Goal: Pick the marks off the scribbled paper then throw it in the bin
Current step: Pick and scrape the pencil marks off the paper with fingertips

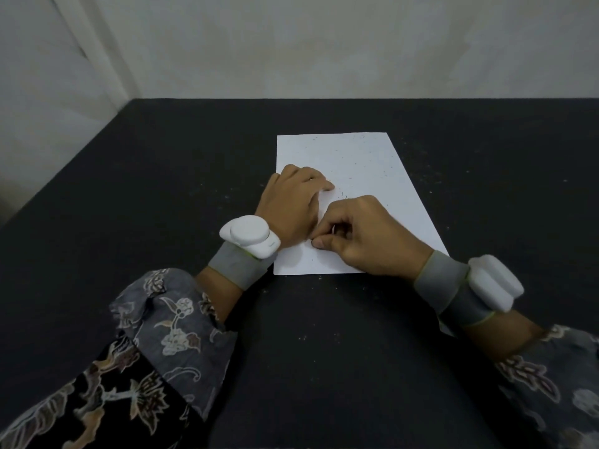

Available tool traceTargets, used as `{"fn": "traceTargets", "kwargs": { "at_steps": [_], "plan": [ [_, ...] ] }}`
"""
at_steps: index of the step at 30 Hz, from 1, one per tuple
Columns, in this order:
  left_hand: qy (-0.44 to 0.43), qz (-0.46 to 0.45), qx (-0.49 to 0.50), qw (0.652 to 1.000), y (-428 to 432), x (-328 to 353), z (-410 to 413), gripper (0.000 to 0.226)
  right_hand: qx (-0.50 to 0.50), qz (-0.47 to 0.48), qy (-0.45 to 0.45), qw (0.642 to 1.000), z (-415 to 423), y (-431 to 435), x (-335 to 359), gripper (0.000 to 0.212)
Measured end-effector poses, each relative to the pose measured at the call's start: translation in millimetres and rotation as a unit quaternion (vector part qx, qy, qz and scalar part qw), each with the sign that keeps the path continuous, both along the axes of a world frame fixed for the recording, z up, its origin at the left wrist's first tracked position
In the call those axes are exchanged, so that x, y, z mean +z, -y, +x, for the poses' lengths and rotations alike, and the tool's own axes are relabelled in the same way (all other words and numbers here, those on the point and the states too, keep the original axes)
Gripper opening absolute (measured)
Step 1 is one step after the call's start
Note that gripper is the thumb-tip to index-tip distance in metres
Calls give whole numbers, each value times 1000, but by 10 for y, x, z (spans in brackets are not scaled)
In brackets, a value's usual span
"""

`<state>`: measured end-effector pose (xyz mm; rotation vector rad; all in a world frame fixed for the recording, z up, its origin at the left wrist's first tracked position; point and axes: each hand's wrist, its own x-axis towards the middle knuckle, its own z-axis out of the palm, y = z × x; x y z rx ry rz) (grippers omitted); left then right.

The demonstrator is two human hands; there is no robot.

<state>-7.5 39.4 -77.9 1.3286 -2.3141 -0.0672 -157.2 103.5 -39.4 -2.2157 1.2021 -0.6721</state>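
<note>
Head view looks down on a black table point(162, 189) set against a pale wall point(324, 43). At the left a patterned floral sleeve point(152, 345) comes in from the lower corner, ending at a grey wrist strap with a white rounded device point(249, 235) on top. Beyond it the left hand point(293, 202) lies palm down on the left side of the paper point(363, 163), fingers stretched out fairly flat and pressing the sheet to the table, gripping nothing.

That white sheet lies flat in the middle of the table, its long side running away from the person, with tiny dark marks point(343, 196) sprinkled across it and a few pale specks on the black surface around it.

Just right of the left hand, and touching it near the thumb, the right hand point(359, 238) rests on the near part of the paper, fingers curled, thumb and forefinger pressed together at the sheet; whether they hold a speck is too small to tell. Its wrist carries a second white device point(494, 281) above another patterned sleeve.
</note>
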Motion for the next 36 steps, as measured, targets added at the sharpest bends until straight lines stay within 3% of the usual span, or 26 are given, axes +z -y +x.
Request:
{"fn": "traceTargets", "kwargs": {
  "at_steps": [4,6,8,11,15,18,21,24,27,30,33,36],
  "plan": [
    [-11,6,-3,1000,-6,5,-4,36,61,77,-41,994,-56,15,111,5],
    [-15,2,4,1000,-8,8,-18,39,53,103,-12,993,-102,31,118,6],
    [-12,-2,7,1000,-7,7,-13,38,17,71,24,997,-70,22,68,6],
    [-13,2,1,1000,-10,21,-8,42,20,28,-7,999,9,-26,27,4],
    [-22,7,3,1000,-1,14,-5,39,91,77,-55,991,-61,-14,96,6],
    [-24,7,4,1000,3,3,-8,36,85,105,8,991,-105,-4,88,8],
    [-19,9,4,1000,28,6,-8,33,43,51,52,996,-34,-9,30,7],
    [-26,17,-1,1000,30,18,3,33,71,0,-7,997,75,-43,1,6],
    [-39,14,-2,999,15,14,8,33,113,20,-47,992,57,-43,57,4],
    [-38,13,0,999,13,18,-2,33,110,73,-5,991,2,-19,91,6],
    [-22,18,4,1000,28,18,-6,33,44,44,46,997,1,-10,33,7],
    [-34,27,0,999,20,28,0,33,64,19,0,998,48,-40,12,6]
  ]
}}
